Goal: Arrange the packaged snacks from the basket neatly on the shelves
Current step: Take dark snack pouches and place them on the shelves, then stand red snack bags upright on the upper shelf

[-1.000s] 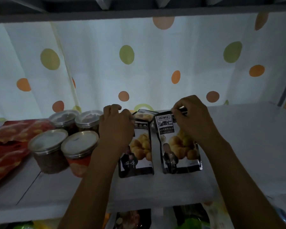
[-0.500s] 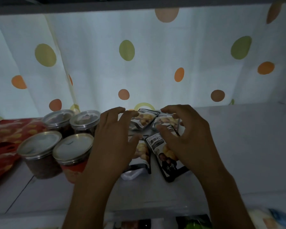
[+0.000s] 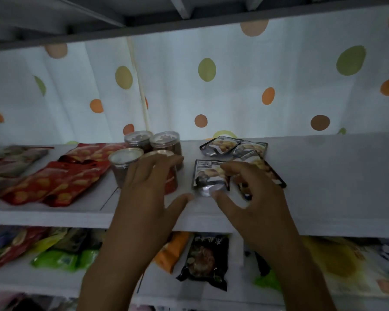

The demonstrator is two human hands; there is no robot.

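Note:
Several dark snack pouches with yellow nut pictures lie flat on the white shelf (image 3: pixel 323 176). The nearest pouch (image 3: pixel 208 176) lies between my hands, and two more pouches (image 3: pixel 220 145) rest behind it. My left hand (image 3: pixel 148 196) hovers with spread fingers in front of the jars, its thumb reaching toward the pouch's silver bottom edge. My right hand (image 3: pixel 252 198) is spread over another pouch (image 3: pixel 267 169), fingers loosely bent, its thumb near the same silver edge. Neither hand holds anything. No basket is in view.
Several clear jars (image 3: pixel 126 158) with lids stand left of the pouches. Red snack bags (image 3: pixel 54 182) lie further left. A dotted curtain (image 3: pixel 211 86) hangs behind. The lower shelf (image 3: pixel 211 292) carries green, orange and black packets (image 3: pixel 204 261).
Both hands let go of the pouches and drew back toward the shelf's front edge. The pouches they held upright now lie flat. The view dropped, showing the lower shelf.

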